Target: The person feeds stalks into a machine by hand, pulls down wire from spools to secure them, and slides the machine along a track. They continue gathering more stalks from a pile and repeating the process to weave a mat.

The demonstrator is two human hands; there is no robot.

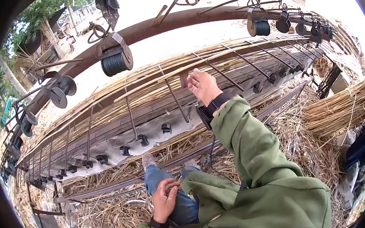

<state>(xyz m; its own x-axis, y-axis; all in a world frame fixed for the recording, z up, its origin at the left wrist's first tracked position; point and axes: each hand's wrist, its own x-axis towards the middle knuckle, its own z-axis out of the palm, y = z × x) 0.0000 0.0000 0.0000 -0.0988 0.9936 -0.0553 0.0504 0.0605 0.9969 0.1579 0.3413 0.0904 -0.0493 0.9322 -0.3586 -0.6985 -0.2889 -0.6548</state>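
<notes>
My right hand (202, 86) reaches forward to the long reed bundle (146, 83) on the frame, its fingers curled in beside a brown block (184, 80). The fingertips meet the reeds there, but what they hold, if anything, is hidden. Close to my thigh, my left hand (165, 199) is half curled, with thumb and fingers drawn together. I cannot make out anything between them. Thin metal rods (174, 95) cross the reeds on both sides of my right hand. Spools of dark wire (116, 63) hang from the curved brown pipe (150, 28) beyond it.
Small dark spools (166, 128) line the frame's near side. A lower metal bar (124, 185) runs in front of my feet. Loose straw (109, 214) covers the ground. A thick reed bundle (340, 106) lies at the right, and another wire spool (258, 26) hangs at the back right.
</notes>
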